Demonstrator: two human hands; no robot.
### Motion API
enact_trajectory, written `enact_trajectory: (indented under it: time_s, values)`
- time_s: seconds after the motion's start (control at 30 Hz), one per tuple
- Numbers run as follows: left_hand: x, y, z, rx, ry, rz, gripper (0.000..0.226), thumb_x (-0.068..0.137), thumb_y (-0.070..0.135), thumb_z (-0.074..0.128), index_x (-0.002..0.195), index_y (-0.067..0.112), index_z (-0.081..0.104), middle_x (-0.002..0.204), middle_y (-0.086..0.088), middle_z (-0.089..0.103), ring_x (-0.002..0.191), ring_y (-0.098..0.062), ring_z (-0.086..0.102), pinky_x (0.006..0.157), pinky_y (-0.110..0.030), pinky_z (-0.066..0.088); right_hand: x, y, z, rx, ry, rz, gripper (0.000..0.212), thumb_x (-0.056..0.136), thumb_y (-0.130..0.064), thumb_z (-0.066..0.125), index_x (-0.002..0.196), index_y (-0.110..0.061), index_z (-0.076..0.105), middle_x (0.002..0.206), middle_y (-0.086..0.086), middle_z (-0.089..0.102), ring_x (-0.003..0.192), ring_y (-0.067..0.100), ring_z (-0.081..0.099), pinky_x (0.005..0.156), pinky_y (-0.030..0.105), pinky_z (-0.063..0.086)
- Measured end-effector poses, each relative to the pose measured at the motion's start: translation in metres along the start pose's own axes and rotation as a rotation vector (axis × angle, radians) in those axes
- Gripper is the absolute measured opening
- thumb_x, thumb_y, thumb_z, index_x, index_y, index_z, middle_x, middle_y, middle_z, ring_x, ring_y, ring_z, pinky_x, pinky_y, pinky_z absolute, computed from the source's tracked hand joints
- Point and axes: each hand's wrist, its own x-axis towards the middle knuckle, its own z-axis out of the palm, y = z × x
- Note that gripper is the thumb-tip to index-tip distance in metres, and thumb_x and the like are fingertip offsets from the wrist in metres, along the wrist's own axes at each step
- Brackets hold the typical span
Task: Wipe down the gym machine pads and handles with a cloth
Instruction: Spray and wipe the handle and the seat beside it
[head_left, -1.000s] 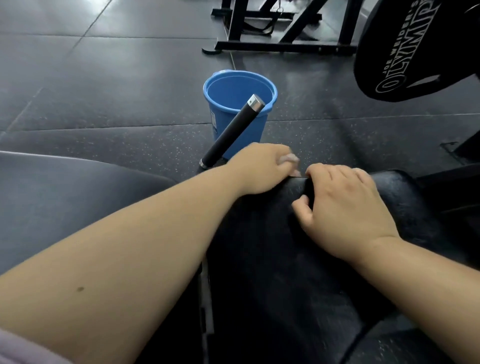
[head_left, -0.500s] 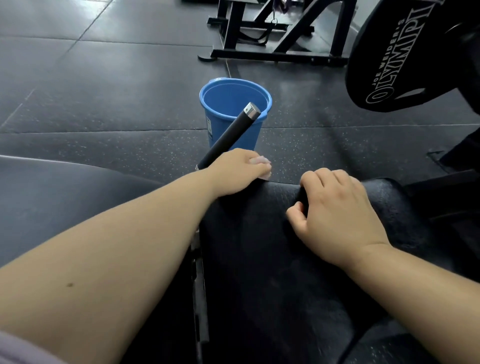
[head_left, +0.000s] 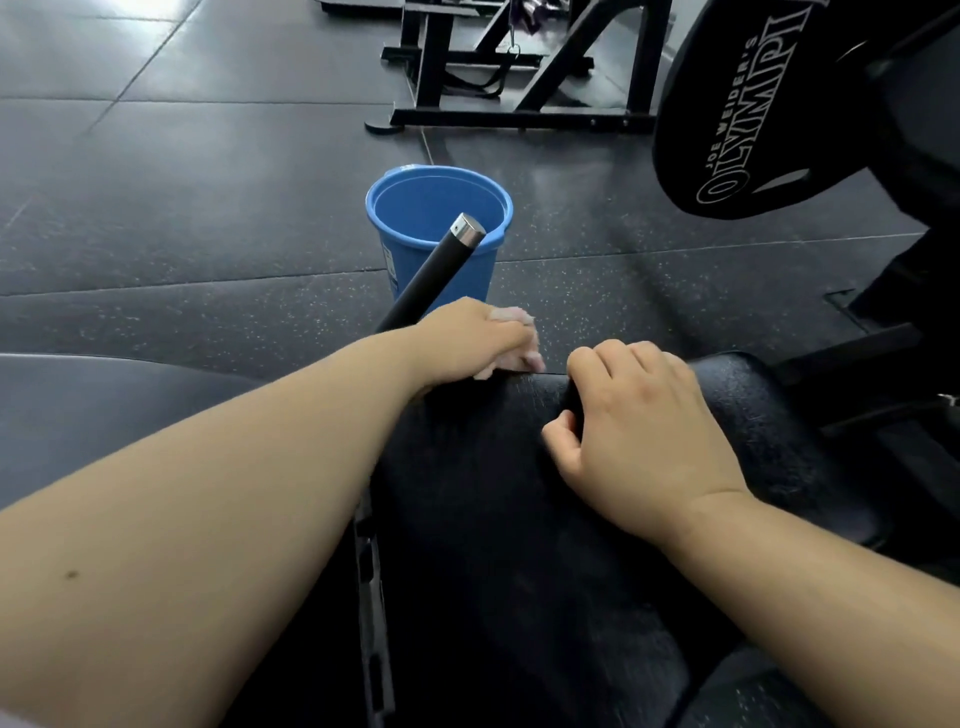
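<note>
A black machine pad fills the lower middle of the head view. My left hand grips a small pale cloth and presses it on the pad's far edge. My right hand rests on the pad just right of the cloth, its fingers curled over the far edge. A black handle with a silver end cap slants up from behind my left hand.
A blue bucket stands on the dark rubber floor just beyond the handle. A black weight plate with white lettering hangs at the upper right. A black machine frame stands at the back. A grey pad lies left.
My left hand with the cloth slid left along the pad's far edge, then back a little to the right. My right hand has kept its hold on the pad edge.
</note>
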Motion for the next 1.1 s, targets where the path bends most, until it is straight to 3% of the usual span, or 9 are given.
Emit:
enact_trajectory:
  time_s: [0.1, 0.2, 0.47, 0.63, 0.73, 0.83, 0.93, 1.03, 1.1]
  values:
    - [0.005, -0.003, -0.009, 0.104, -0.07, -0.05, 0.04, 0.098, 0.036, 0.044, 0.076, 0.011, 0.066, 0.063, 0.015, 0.068, 0.069, 0.002, 0.059, 0.074, -0.017, 0.039, 0.0, 0.0, 0.0, 0.017, 0.007, -0.008, 0.023, 0.074, -0.031, 0.05, 0.082, -0.023, 0.03, 0.077, 0.003, 0.049, 0.076, 0.029, 0.048, 0.076, 0.042, 0.043]
    - [0.002, -0.021, -0.024, 0.324, -0.072, -0.206, 0.047, 0.092, 0.042, 0.046, 0.052, 0.018, 0.053, 0.08, -0.002, 0.069, 0.077, -0.023, 0.058, 0.075, -0.031, 0.043, 0.0, -0.001, 0.0, 0.018, 0.021, 0.0, 0.02, 0.075, -0.031, 0.048, 0.08, -0.021, 0.032, 0.077, 0.003, 0.048, 0.076, 0.028, 0.047, 0.076, 0.042, 0.043]
    - [0.003, 0.008, -0.004, 0.15, -0.121, -0.211, 0.019, 0.088, 0.036, 0.052, 0.081, 0.022, 0.061, 0.043, 0.003, 0.04, 0.051, -0.019, 0.036, 0.049, -0.026, 0.026, 0.0, 0.0, -0.002, 0.044, -0.032, 0.025, 0.037, 0.075, -0.035, 0.039, 0.101, -0.015, 0.056, 0.091, 0.006, 0.055, 0.085, 0.031, 0.05, 0.078, 0.044, 0.046]
    - [-0.015, 0.012, -0.001, -0.47, -0.025, 0.044, 0.015, 0.093, 0.001, 0.052, 0.084, 0.014, 0.052, 0.065, 0.005, 0.065, 0.06, -0.016, 0.058, 0.043, -0.016, 0.037, 0.001, 0.002, -0.003, 0.05, -0.105, 0.076, 0.063, 0.079, -0.041, 0.037, 0.136, -0.016, 0.051, 0.122, 0.014, 0.058, 0.106, 0.036, 0.052, 0.095, 0.048, 0.046]
    - [-0.028, 0.016, -0.005, -0.921, -0.119, 0.013, 0.019, 0.081, 0.005, 0.039, 0.078, 0.014, 0.055, 0.08, -0.004, 0.071, 0.074, -0.031, 0.059, 0.065, -0.026, 0.042, 0.012, -0.002, -0.019, 0.138, -0.29, 0.212, 0.067, 0.087, -0.053, 0.029, 0.151, -0.033, 0.031, 0.149, 0.009, 0.044, 0.131, 0.032, 0.042, 0.11, 0.044, 0.032]
    - [-0.031, 0.007, -0.004, -0.697, 0.128, -0.011, 0.031, 0.062, 0.005, 0.047, 0.086, 0.023, 0.054, 0.079, -0.006, 0.061, 0.073, -0.026, 0.052, 0.064, -0.034, 0.039, 0.054, -0.013, -0.032, 0.668, -0.419, 0.398, 0.051, 0.096, -0.052, 0.044, 0.146, -0.046, 0.036, 0.134, -0.005, 0.055, 0.116, 0.013, 0.055, 0.102, 0.032, 0.041]
    - [-0.033, -0.005, 0.006, -0.757, 0.286, 0.018, 0.036, 0.082, -0.007, 0.065, 0.096, 0.02, 0.045, 0.079, -0.001, 0.063, 0.073, -0.017, 0.057, 0.063, -0.027, 0.046, 0.083, -0.025, -0.024, 1.16, -0.662, 0.404, 0.028, 0.091, -0.033, 0.068, 0.118, -0.027, 0.064, 0.113, 0.0, 0.073, 0.1, 0.008, 0.07, 0.092, 0.024, 0.053]
    - [-0.043, -0.021, -0.009, -0.771, 0.059, 0.037, 0.018, 0.089, -0.005, 0.061, 0.097, 0.012, 0.062, 0.099, -0.007, 0.071, 0.095, -0.019, 0.067, 0.08, -0.023, 0.052, 0.093, -0.024, -0.011, 1.185, -0.718, 0.41, 0.012, 0.088, -0.012, 0.073, 0.1, -0.011, 0.071, 0.084, 0.001, 0.076, 0.075, 0.01, 0.071, 0.067, 0.019, 0.056]
    - [-0.048, -0.029, -0.021, -0.864, -0.13, 0.061, 0.035, 0.09, -0.01, 0.053, 0.116, 0.011, 0.062, 0.124, -0.007, 0.066, 0.119, -0.014, 0.06, 0.103, -0.022, 0.044, 0.1, -0.017, -0.004, 1.077, -0.641, 0.458, 0.01, 0.085, -0.002, 0.072, 0.091, -0.009, 0.071, 0.07, -0.003, 0.07, 0.06, 0.008, 0.061, 0.053, 0.018, 0.051]
